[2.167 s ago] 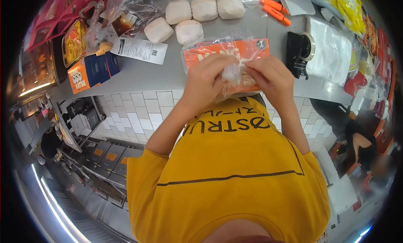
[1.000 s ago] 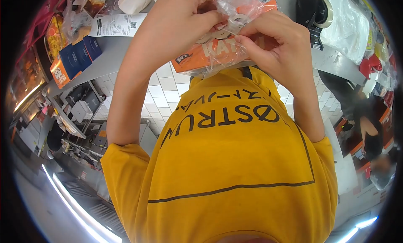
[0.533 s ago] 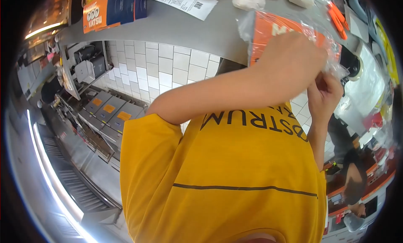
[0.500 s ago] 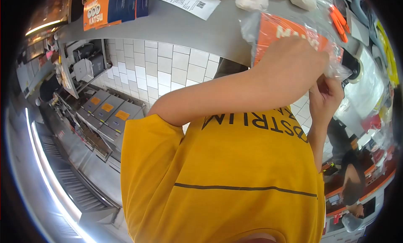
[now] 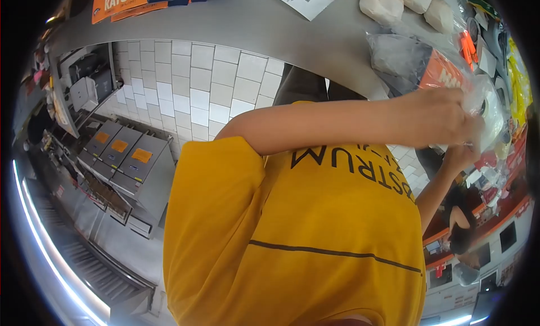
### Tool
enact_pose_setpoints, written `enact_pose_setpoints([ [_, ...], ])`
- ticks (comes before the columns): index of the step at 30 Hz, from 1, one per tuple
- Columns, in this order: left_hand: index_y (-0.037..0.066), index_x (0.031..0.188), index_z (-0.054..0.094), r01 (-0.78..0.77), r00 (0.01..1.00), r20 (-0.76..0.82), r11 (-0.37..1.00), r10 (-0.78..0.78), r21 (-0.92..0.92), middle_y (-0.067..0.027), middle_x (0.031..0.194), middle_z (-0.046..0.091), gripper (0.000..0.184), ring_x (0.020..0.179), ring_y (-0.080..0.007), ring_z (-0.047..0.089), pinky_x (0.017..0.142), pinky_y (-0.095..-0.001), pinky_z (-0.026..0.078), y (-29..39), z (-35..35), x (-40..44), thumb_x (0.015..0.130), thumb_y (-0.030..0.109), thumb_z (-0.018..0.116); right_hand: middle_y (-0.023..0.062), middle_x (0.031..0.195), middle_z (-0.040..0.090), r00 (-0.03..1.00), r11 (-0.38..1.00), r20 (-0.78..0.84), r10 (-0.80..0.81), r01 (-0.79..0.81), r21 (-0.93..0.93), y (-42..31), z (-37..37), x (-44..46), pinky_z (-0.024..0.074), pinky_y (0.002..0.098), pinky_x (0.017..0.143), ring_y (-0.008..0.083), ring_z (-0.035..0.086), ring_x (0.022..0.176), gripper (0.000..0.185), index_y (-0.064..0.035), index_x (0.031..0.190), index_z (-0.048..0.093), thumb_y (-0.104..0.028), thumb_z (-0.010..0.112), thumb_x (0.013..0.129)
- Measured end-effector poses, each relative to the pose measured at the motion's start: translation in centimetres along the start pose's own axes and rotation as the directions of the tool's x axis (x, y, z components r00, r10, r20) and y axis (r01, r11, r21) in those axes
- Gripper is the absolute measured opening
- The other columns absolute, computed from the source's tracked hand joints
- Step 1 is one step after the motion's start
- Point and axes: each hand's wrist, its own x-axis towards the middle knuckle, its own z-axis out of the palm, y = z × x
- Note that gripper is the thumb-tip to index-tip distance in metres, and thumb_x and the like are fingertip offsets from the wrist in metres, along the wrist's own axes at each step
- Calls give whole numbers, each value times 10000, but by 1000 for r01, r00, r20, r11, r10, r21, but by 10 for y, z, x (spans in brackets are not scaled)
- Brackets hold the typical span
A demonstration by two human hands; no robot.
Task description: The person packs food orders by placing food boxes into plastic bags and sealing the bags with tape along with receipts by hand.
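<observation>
A clear plastic bag (image 5: 389, 59) hangs over the counter's front edge at the right, with an orange and dark-blue printed packet (image 5: 441, 72) inside it. My left hand (image 5: 436, 117) reaches across my body, its fingers closed on the gathered plastic of the bag. Just below it, my right hand (image 5: 462, 156) is closed at the same bunched end; its fingertips are partly hidden behind the left hand and blurred.
Several white wrapped bundles (image 5: 381, 5) and a printed receipt (image 5: 306, 1) lie on the grey counter (image 5: 236, 22). Orange-and-blue packets (image 5: 121, 2) sit at its left. Orange-handled scissors (image 5: 467, 49) lie at right. Grey metal units (image 5: 121, 149) stand on the left. Another person (image 5: 462, 219) is at the lower right.
Both hands have moved to the right and slightly down with the bag. The packet's orange face has turned and shows less. The whole view has shifted a little.
</observation>
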Motion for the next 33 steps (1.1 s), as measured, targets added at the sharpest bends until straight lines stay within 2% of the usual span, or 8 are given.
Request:
enact_pose_setpoints([
  [4,49,939,516,18,975,201,874,92,-485,-87,712,589,235,803,-224,580,704,-309,471,8,-82,-25,727,123,585,122,897,634,916,946,-266,300,-250,205,-28,23,-6,492,254,696,164,598,787,198,71,996,610,-13,632,819],
  [7,14,1062,538,694,668,-128,676,-733,-246,-104,931,609,315,895,-214,588,822,-333,444,-18,-168,-53,820,196,624,130,921,628,942,990,-305,139,-136,30,-41,32,-10,493,259,716,163,596,806,221,80,1015,592,-19,629,822],
  [10,-17,1020,550,806,586,-795,216,-159,551,-157,898,559,446,855,-302,545,738,-396,427,-150,-154,-110,758,337,616,136,1032,587,905,977,-374,204,-164,138,-40,53,-25,476,279,768,174,569,872,256,76,1071,553,-67,588,861],
  [13,18,1130,489,987,63,-945,-119,-320,106,-192,1142,397,808,1028,-375,379,806,-502,337,-223,-156,-118,676,679,591,120,980,575,878,999,-478,-21,-3,-48,-20,65,-23,464,293,790,193,559,895,302,56,1086,532,-98,595,833],
  [17,51,910,628,979,176,-926,-38,-335,200,-105,1026,524,509,911,-332,470,709,-452,362,-232,-171,-118,720,522,657,71,828,532,897,972,-379,-229,232,-37,16,53,-3,437,300,763,187,525,820,224,15,919,565,-91,628,731],
  [20,-28,1058,522,489,282,-778,782,-562,-387,-99,1063,585,253,916,-209,579,785,-347,475,-187,-175,-122,838,72,599,95,862,560,827,867,-260,-499,480,-138,43,28,51,409,344,690,255,503,785,214,-47,854,615,-188,627,694],
  [25,21,1148,493,370,885,65,611,-461,-699,-80,729,617,310,616,-174,598,575,-287,468,-14,-92,-76,855,102,552,59,1021,588,822,888,-342,-456,393,-240,83,-20,65,380,365,843,253,530,964,296,-115,1014,621,-154,664,724],
  [33,21,974,625,424,520,797,903,-307,71,-139,801,640,210,686,-239,618,656,-319,463,-36,245,-38,816,157,595,66,882,669,871,830,-163,463,-362,424,192,-49,-47,449,281,714,132,598,799,446,-52,1203,494,-221,642,818],
])
